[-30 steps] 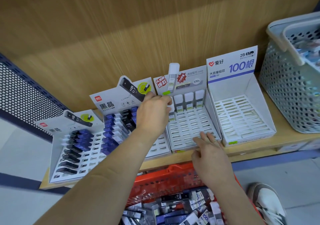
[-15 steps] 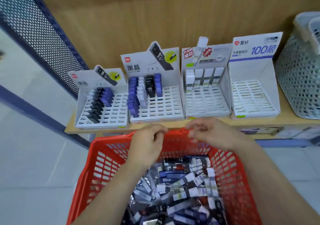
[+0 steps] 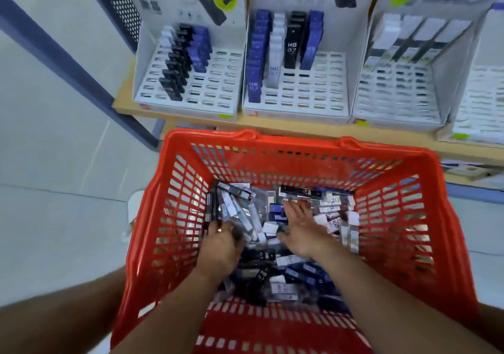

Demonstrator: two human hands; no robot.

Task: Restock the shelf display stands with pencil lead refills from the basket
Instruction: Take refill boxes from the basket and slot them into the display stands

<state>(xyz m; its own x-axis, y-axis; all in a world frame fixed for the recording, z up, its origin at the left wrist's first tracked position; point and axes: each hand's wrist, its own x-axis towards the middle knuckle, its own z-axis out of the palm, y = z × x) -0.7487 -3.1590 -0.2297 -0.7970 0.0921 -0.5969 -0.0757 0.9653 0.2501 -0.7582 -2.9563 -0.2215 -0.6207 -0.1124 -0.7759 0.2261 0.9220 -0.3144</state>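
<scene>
Both hands are down in the red basket (image 3: 300, 146). The right hand (image 3: 302, 229) lies spread flat on the loose pencil lead refills (image 3: 294, 277). The left hand (image 3: 221, 243) curls into them near the left wall, though I cannot tell its grip. A mixed handful could put the wrong grades in the far display stands (image 3: 297, 100).

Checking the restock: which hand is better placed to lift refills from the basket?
Probably left: the left hand curls round refills; the right hand lies flat, open.

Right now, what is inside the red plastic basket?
The red plastic basket holds a loose pile of black, blue and white refill packs, with the left hand and right hand among them. Its floor is covered.
</scene>
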